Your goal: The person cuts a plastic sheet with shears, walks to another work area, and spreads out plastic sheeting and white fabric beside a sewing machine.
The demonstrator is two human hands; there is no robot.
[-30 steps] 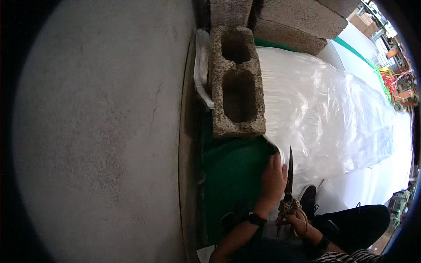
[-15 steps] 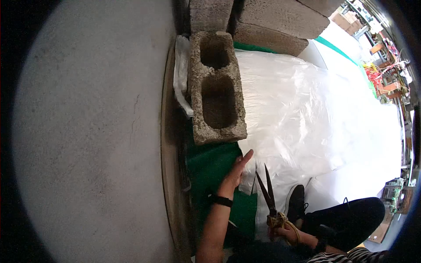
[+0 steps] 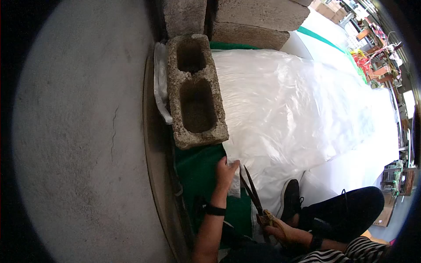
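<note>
My left hand (image 3: 225, 175) pinches the near edge of a clear plastic sheet (image 3: 289, 105) where it lies over green fabric (image 3: 199, 168). A black band circles that wrist. My right hand (image 3: 280, 231) grips the cord-wrapped handles of long dark scissors (image 3: 251, 188). The blades stand apart, their tips right beside my left fingers at the sheet's edge. My black shoe (image 3: 289, 199) rests on the white sheet close to the scissors.
A hollow concrete block (image 3: 195, 90) weighs down the sheet's left edge, with more blocks (image 3: 250, 19) stacked behind it. Bare concrete floor (image 3: 79, 131) fills the left. White sheeting (image 3: 359, 166) runs off to the right toward cluttered shelves (image 3: 372, 52).
My left hand went from reaching flat toward the block to gripping the plastic edge. The scissors, shut a second ago, now stand open with their blades at that edge. The view shifted.
</note>
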